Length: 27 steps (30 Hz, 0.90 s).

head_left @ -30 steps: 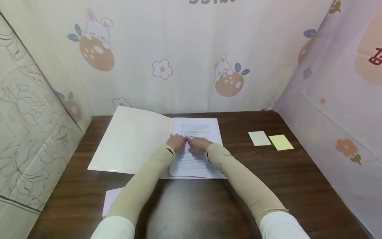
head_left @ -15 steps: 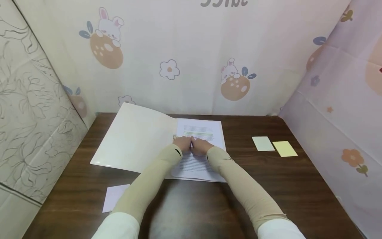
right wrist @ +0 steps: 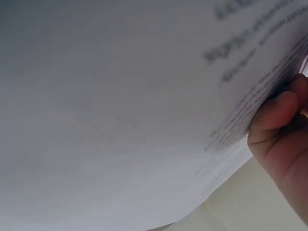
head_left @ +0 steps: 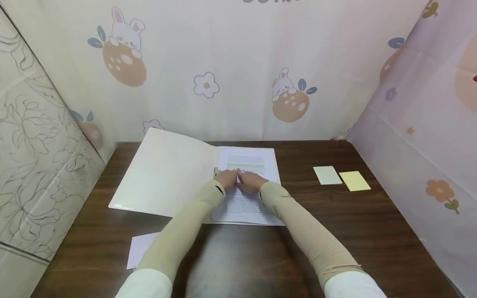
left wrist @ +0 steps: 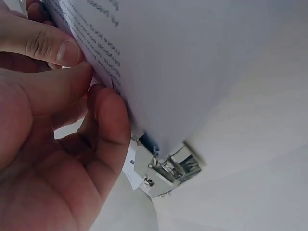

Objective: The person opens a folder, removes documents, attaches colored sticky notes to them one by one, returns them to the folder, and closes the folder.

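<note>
A person's left hand (head_left: 225,179) and right hand (head_left: 250,181) meet at the centre of the head view, knuckles close together, over a stack of white paper sheets printed with black text (head_left: 242,207). In the left wrist view the left grip is pinching, thumb tip against curled forefinger, on a thin pale lilac paper slip (head_left: 238,179) close to the printed page. The right grip is also pinching at the slip, with its thumb at the upper left of that view; most of the slip is hidden by the fingers.

The sheets lie in the right half of an unfolded glossy white folder (head_left: 164,174), whose cover reaches toward the left of the frame. One text line near the top of the page is marked green. A silver metal clip (left wrist: 173,163) sits by the folder's spine, just beside the left hand.

All this rests on a dark brown wood-grain surface (head_left: 231,256). At the lower left a flat lilac paper square (head_left: 140,247) lies partly under the left sleeve (head_left: 179,236). At the right lie a pale green paper square (head_left: 327,175) and, just beside it, a yellow paper square (head_left: 355,181).
</note>
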Tool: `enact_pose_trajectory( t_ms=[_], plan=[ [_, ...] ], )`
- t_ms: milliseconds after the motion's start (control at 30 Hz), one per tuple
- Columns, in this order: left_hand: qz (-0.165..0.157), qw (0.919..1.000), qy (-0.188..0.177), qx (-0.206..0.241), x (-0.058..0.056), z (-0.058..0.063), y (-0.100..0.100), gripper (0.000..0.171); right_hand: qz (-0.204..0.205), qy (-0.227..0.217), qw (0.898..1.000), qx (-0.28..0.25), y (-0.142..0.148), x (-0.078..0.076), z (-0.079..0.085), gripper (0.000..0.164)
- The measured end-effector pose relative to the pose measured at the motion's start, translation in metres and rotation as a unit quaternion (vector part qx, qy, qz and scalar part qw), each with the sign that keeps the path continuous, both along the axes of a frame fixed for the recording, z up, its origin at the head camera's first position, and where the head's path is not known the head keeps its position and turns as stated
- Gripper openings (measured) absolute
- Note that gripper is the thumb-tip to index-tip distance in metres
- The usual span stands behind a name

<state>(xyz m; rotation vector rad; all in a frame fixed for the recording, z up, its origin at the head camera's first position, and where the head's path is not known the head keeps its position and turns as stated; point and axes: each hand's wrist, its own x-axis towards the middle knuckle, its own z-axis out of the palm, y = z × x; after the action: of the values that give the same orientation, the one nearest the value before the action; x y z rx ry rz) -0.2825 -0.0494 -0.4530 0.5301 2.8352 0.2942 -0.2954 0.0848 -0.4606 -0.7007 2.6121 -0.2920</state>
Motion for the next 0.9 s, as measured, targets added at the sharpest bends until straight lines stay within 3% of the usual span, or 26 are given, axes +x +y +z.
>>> enact_pose_trajectory(
  t_ms=[100,133,233,300,333,367,400,467,533,567,667,700,767,800,867,900],
  plan=[
    [-0.001,1.0,-0.002,-0.007,-0.01,-0.006,0.003,0.022,-0.004,0.003,1.0,-0.004,0.003,-0.001,0.002,0.068],
    [-0.009,0.9999,0.012,-0.001,-0.021,-0.023,0.001,0.024,-0.007,0.002,1.0,-0.005,0.003,0.0,0.002,0.068],
    [-0.011,0.9999,0.002,-0.012,-0.051,-0.064,-0.001,0.037,-0.011,0.005,1.0,-0.012,0.003,0.002,0.003,0.069],
    [-0.023,0.999,0.035,-0.011,-0.071,-0.099,-0.005,0.042,-0.016,0.008,1.0,-0.016,0.002,0.004,0.003,0.07],
    [-0.021,0.9994,0.024,-0.014,-0.081,-0.112,-0.006,0.044,-0.018,0.006,1.0,-0.017,0.002,0.005,0.003,0.07],
    [-0.012,0.9995,0.0,-0.028,-0.082,-0.11,-0.004,0.046,-0.02,0.006,1.0,-0.017,0.002,0.005,0.003,0.071],
    [-0.018,0.9994,0.014,-0.024,-0.085,-0.116,-0.005,0.043,-0.023,0.004,1.0,-0.018,0.001,0.006,0.003,0.071],
    [-0.021,0.9992,0.016,-0.032,-0.083,-0.112,-0.005,0.036,-0.026,0.003,1.0,-0.015,0.0,0.006,0.003,0.071],
    [-0.014,0.9988,-0.009,-0.047,-0.073,-0.094,-0.001,0.031,-0.03,0.001,1.0,-0.01,0.001,0.006,0.003,0.069],
    [-0.017,0.9986,0.002,-0.05,-0.065,-0.083,0.0,0.028,-0.029,0.003,1.0,-0.008,0.001,0.006,0.003,0.069],
    [-0.026,0.9978,0.026,-0.056,-0.07,-0.092,-0.002,0.021,-0.022,0.005,1.0,-0.008,0.003,0.005,0.003,0.067],
    [-0.031,0.9971,0.047,-0.052,-0.074,-0.101,-0.004,0.02,-0.019,0.004,1.0,-0.011,0.003,0.004,0.003,0.066],
    [-0.032,0.9973,0.052,-0.041,-0.086,-0.12,-0.008,0.02,-0.016,0.002,1.0,-0.018,0.004,0.004,0.003,0.066],
    [-0.034,0.9971,0.056,-0.038,-0.097,-0.138,-0.01,0.019,-0.015,0.001,1.0,-0.02,0.003,0.004,0.002,0.066],
    [-0.021,0.9989,0.008,-0.041,-0.095,-0.13,-0.01,0.022,-0.016,0.001,1.0,-0.02,0.003,0.003,0.001,0.065],
    [-0.019,0.999,0.004,-0.041,-0.092,-0.125,-0.009,0.021,-0.017,0.0,1.0,-0.02,0.003,0.003,0.0,0.065]
  ],
)
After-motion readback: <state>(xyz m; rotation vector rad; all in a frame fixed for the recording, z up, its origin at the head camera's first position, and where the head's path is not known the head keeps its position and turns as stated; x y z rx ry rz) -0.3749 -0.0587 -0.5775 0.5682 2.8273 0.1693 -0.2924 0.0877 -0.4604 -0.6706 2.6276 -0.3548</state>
